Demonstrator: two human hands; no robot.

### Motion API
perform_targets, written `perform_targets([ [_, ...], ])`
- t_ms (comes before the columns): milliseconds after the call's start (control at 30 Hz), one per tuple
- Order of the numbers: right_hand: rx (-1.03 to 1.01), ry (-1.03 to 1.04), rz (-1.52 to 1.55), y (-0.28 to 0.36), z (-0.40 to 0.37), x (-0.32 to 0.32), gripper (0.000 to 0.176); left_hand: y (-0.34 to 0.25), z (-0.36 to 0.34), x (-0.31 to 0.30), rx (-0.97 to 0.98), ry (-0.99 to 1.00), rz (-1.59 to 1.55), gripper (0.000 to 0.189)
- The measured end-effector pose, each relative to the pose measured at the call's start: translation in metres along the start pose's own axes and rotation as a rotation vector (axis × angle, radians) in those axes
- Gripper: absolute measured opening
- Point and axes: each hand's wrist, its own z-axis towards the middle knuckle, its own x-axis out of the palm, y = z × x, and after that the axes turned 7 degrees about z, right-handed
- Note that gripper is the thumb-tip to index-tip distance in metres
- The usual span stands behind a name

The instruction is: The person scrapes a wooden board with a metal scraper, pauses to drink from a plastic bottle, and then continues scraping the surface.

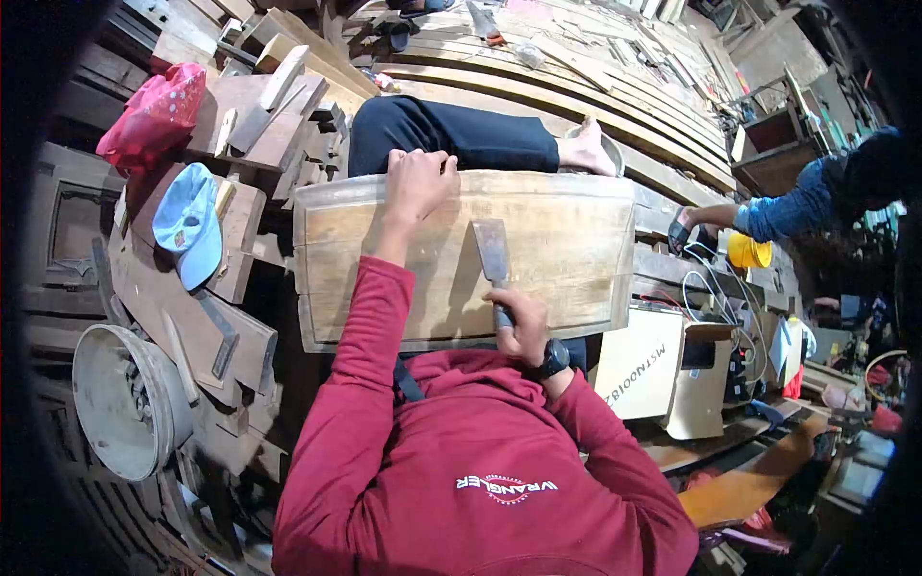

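A curved wooden panel (pixel 384 288) with a pale, worn face lies across my lap. At its far edge, left of the middle, my left hand (pixel 420 184) holds on with bent fingers; some fingertips are hidden. My right hand (pixel 523 324), with a dark watch (pixel 554 358) at the wrist, is closed around the handle of a flat-bladed scraper (pixel 493 252). The scraper's wide metal blade points away from me over the middle of the panel. Whether the blade touches the wood I cannot tell.
At the left are a red bag (pixel 158 113), a blue cap (pixel 188 226), a metal square (pixel 223 341) and a white bucket (pixel 125 403). A cardboard box (pixel 639 360) sits at the right. Beyond it another person's arm (pixel 792 206) reaches near a yellow container (pixel 749 252).
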Motion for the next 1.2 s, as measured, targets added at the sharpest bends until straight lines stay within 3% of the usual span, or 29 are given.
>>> perform_targets([
  [133, 0.069, -0.052, -0.042, 0.006, 0.011, 0.006, 0.042, 0.000, 0.000, -0.002, 0.006, 0.007, -0.012, 0.035],
  [233, -0.021, -0.059, 0.031, -0.002, 0.000, 0.001, 0.038, -0.001, -0.001, -0.002, -0.001, 0.006, -0.008, 0.035],
  [333, 0.053, -0.146, -0.038, -0.004, 0.016, 0.020, 0.042, -0.001, -0.001, 0.001, 0.017, -0.052, -0.007, 0.034],
  [433, 0.183, -0.066, 0.006, 0.001, 0.007, 0.004, 0.043, -0.002, -0.001, -0.003, 0.010, -0.044, 0.003, 0.034],
  [500, 0.112, -0.035, 0.065, -0.009, -0.002, 0.004, 0.039, 0.000, 0.000, -0.002, 0.013, -0.033, 0.008, 0.034],
  [700, 0.160, 0.028, 0.011, 0.002, 0.009, 0.005, 0.042, -0.001, 0.000, 0.000, 0.004, -0.020, 0.018, 0.035],
  [733, 0.061, 0.005, 0.046, -0.005, 0.003, 0.003, 0.038, 0.000, 0.000, 0.000, 0.006, -0.019, 0.003, 0.035],
  [833, 0.014, 0.019, -0.012, -0.003, 0.006, 0.007, 0.036, 0.002, 0.000, 0.000, 0.016, -0.004, 0.003, 0.035],
  [900, 0.114, 0.000, -0.029, 0.002, 0.011, 0.009, 0.037, 0.001, -0.001, 0.001, -0.006, 0.006, -0.001, 0.035],
  [1200, 0.125, -0.055, -0.012, -0.002, 0.009, 0.007, 0.039, 0.000, -0.001, -0.002, -0.001, -0.011, -0.025, 0.035],
])
